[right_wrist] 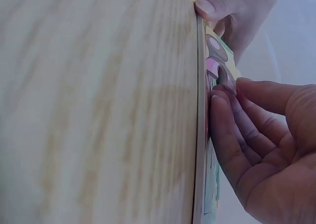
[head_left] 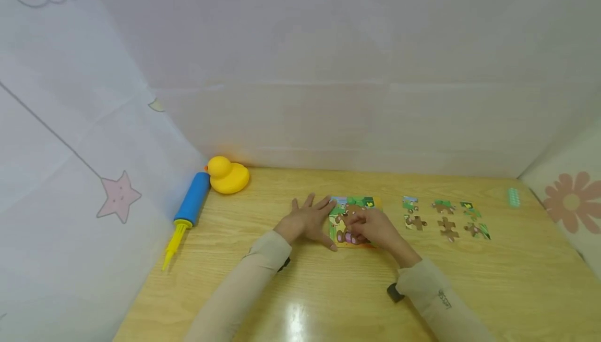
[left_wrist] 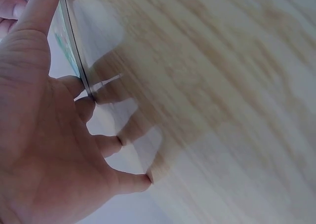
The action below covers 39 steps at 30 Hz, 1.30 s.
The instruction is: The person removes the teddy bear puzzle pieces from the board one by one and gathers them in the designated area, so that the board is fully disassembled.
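A bear jigsaw puzzle board (head_left: 339,230) lies flat on the table. At its left edge my left hand (head_left: 307,222) has its fingers spread, and the thumb reaches the near left corner. In the left wrist view, fingertips (left_wrist: 85,105) of that hand touch the board's edge and the tabletop. My right hand (head_left: 375,228) is over the right part of the board. Between thumb and fingers it pinches a puzzle piece (right_wrist: 226,80), which is tilted up from the bear picture in the right wrist view. The right hand hides part of the picture.
Loose puzzle pieces lie right of the board, among them a brown one (head_left: 448,229) and a green-tipped one (head_left: 478,230). A yellow duck (head_left: 229,176) and a blue pump (head_left: 193,196) stand at the far left. A small mint-green item (head_left: 514,197) lies near the back right corner.
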Available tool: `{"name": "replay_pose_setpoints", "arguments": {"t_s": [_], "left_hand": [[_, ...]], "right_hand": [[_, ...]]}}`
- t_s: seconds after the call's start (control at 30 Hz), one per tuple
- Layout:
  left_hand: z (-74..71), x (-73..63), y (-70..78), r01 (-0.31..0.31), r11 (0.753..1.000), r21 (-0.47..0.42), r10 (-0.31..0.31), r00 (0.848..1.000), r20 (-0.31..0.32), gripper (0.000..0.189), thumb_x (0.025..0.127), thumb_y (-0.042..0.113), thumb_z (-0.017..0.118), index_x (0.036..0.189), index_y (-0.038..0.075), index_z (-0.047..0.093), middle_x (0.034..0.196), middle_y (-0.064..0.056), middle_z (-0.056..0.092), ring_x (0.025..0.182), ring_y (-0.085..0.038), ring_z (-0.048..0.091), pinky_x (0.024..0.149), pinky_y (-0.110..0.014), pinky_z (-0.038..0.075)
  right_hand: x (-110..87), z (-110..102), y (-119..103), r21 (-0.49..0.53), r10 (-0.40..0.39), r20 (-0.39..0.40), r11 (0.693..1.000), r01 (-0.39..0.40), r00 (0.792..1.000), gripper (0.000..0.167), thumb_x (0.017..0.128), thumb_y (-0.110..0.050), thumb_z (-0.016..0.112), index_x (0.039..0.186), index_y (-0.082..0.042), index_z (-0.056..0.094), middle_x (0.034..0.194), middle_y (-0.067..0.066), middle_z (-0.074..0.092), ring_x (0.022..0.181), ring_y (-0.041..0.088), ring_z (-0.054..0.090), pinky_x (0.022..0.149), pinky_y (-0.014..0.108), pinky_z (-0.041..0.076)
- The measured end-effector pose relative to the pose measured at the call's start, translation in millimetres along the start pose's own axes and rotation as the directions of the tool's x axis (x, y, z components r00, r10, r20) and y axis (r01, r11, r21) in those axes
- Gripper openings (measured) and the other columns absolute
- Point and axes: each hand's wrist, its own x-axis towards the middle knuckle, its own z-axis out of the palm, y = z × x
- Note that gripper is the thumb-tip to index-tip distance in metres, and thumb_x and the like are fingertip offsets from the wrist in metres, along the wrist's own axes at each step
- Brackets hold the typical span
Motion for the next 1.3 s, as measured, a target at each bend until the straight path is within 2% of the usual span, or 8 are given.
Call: {"name": "replay_pose_setpoints", "arguments": {"t_s": [0.1, 0.23, 0.33, 0.5, 0.63, 0.97, 1.07, 1.3], "left_hand": [[-0.7, -0.4, -0.2, -0.002, 1.0, -0.001, 0.002, 1.0, 0.001, 0.128, 0.067, 0.082, 0.072, 0.165, 0.031, 0.007, 0.173, 0.007, 0.001, 0.159, -0.039, -0.001, 0.117, -0.078, 0.007], [-0.9, -0.2, -0.5, -0.004, 1.0, -0.002, 0.004, 1.0, 0.003, 0.128, 0.067, 0.082, 0.072, 0.165, 0.031, 0.007, 0.173, 0.007, 0.001, 0.159, -0.039, -0.001, 0.117, -0.078, 0.007], [-1.1, 0.1, -0.6, -0.005, 1.0, 0.003, 0.005, 1.0, 0.004, 0.128, 0.067, 0.083, 0.071, 0.165, 0.031, 0.006, 0.173, 0.007, 0.0, 0.159, -0.039, -0.001, 0.117, -0.078, 0.007], [-1.1, 0.6, -1.0, -0.004, 1.0, 0.01, 0.004, 1.0, 0.006, 0.129, 0.066, 0.084, 0.07, 0.165, 0.032, 0.006, 0.173, 0.007, 0.0, 0.159, -0.039, -0.001, 0.117, -0.078, 0.007], [0.3, 1.3, -1.4, -0.006, 1.0, 0.01, 0.005, 1.0, 0.004, 0.129, 0.066, 0.085, 0.07, 0.165, 0.032, 0.006, 0.173, 0.007, 0.0, 0.159, -0.038, -0.001, 0.118, -0.077, 0.007], [-1.3, 0.9, -0.3, -0.023, 0.999, 0.024, 0.023, 1.0, -0.006, 0.129, 0.067, 0.084, 0.07, 0.165, 0.031, 0.004, 0.173, 0.007, -0.001, 0.159, -0.039, 0.0, 0.117, -0.078, 0.008], [-1.5, 1.3, -0.6, -0.027, 0.999, 0.025, 0.027, 1.0, -0.003, 0.129, 0.068, 0.084, 0.07, 0.165, 0.031, 0.003, 0.173, 0.007, -0.002, 0.159, -0.04, -0.001, 0.116, -0.078, 0.008], [0.6, 1.4, -2.4, -0.022, 1.0, 0.018, 0.022, 1.0, -0.002, 0.129, 0.067, 0.084, 0.07, 0.165, 0.031, 0.005, 0.173, 0.006, -0.001, 0.159, -0.039, 0.0, 0.116, -0.078, 0.007]], "right_hand": [[-0.3, 2, 0, 0.056, 0.004, 0.002, 0.998, -0.004, 1.0, 0.015, 0.095, -0.007, 0.065, 0.105, -0.003, 0.075, 0.093, 0.009, 0.077, 0.071, 0.017, 0.073, 0.064, 0.032, 0.062], [-1.0, 3, 1, 0.072, 0.001, 0.0, 0.997, -0.001, 1.0, 0.014, 0.096, -0.007, 0.064, 0.105, -0.002, 0.074, 0.094, 0.011, 0.077, 0.072, 0.018, 0.073, 0.065, 0.032, 0.062], [-1.0, 1, 4, 0.121, 0.01, 0.026, 0.993, -0.013, 1.0, 0.018, 0.098, -0.008, 0.062, 0.11, 0.001, 0.072, 0.101, 0.014, 0.076, 0.076, 0.018, 0.073, 0.067, 0.032, 0.063], [-0.2, -4, 11, 0.248, 0.016, 0.098, 0.968, -0.039, 0.995, 0.026, 0.101, -0.01, 0.058, 0.121, 0.006, 0.065, 0.118, 0.022, 0.069, 0.086, 0.021, 0.073, 0.075, 0.034, 0.064], [-2.2, -9, 15, 0.314, 0.031, 0.125, 0.947, -0.069, 0.992, 0.03, 0.102, -0.013, 0.06, 0.125, 0.005, 0.063, 0.118, 0.02, 0.069, 0.091, 0.022, 0.073, 0.08, 0.036, 0.063], [-16.0, -38, 30, 0.403, 0.063, 0.126, 0.908, -0.11, 0.99, 0.037, 0.104, -0.012, 0.055, 0.135, 0.009, 0.055, 0.113, 0.007, 0.068, 0.087, 0.015, 0.07, 0.081, 0.03, 0.062], [-23.0, -49, 39, 0.412, 0.065, 0.124, 0.904, -0.111, 0.99, 0.041, 0.105, -0.013, 0.055, 0.138, 0.011, 0.051, 0.113, 0.004, 0.067, 0.088, 0.012, 0.069, 0.081, 0.028, 0.062], [-44.6, -76, 55, 0.386, 0.119, 0.059, 0.913, -0.132, 0.991, 0.043, 0.104, -0.015, 0.057, 0.139, 0.01, 0.051, 0.115, 0.003, 0.067, 0.096, 0.012, 0.07, 0.086, 0.03, 0.061]]}}
